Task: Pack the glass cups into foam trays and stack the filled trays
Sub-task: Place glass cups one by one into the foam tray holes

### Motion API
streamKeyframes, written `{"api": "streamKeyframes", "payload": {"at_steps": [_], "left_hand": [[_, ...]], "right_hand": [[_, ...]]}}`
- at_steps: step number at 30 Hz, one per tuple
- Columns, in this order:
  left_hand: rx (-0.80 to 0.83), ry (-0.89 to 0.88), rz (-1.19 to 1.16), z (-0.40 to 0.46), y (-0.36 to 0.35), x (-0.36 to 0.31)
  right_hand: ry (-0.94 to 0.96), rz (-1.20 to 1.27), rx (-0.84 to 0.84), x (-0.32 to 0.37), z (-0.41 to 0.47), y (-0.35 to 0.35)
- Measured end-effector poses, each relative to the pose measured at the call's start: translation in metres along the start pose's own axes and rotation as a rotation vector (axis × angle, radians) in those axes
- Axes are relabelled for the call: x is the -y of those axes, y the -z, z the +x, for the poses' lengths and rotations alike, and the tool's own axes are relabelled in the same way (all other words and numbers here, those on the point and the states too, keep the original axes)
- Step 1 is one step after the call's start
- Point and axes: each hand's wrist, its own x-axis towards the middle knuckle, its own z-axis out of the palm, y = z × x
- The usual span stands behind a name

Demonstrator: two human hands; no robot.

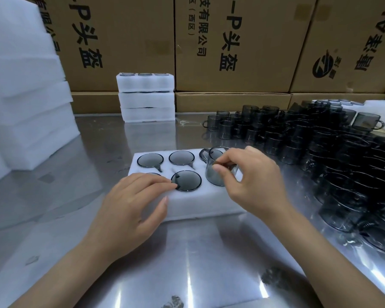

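— Near-left hole of the tray (187, 202): covered by the left hand (131, 203), only a thin dark rim showing. Cup inside or not, cannot tell.

— Same for the far-right hole, hidden behind the held cup (220, 172) and the right hand (251, 181).

— Pile of cups (320, 147): cut off at the right edge, too crowded and dark to count.

— Stack of trays (147, 98): only rims visible on top, contents below hidden by foam.

— Boxes (125, 41): cut by the top edge, print only partly readable.
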Motion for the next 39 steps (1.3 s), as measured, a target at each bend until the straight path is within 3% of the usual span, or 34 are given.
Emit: {"api": "streamKeyframes", "payload": {"at_steps": [13,21,30,34,39], "left_hand": [[-0.030,-0.018,0.022,0.000,-0.003,0.000],[-0.062,-0.127,0.114,0.008,-0.009,-0.017],[0.142,-0.099,0.219,0.028,-0.034,-0.050],[0.158,-0.096,0.224,0.022,-0.038,-0.049],[0.172,-0.081,0.242,0.021,-0.039,-0.049]], "right_hand": [[-0.077,0.020,0.079,0.001,-0.008,0.000],[-0.183,0.099,-0.052,-0.011,-0.005,0.009],[-0.251,0.003,0.282,-0.015,-0.009,-0.003],[-0.235,-0.146,0.326,-0.010,-0.013,-0.006],[-0.230,-0.157,0.347,-0.011,-0.016,-0.006]]}}
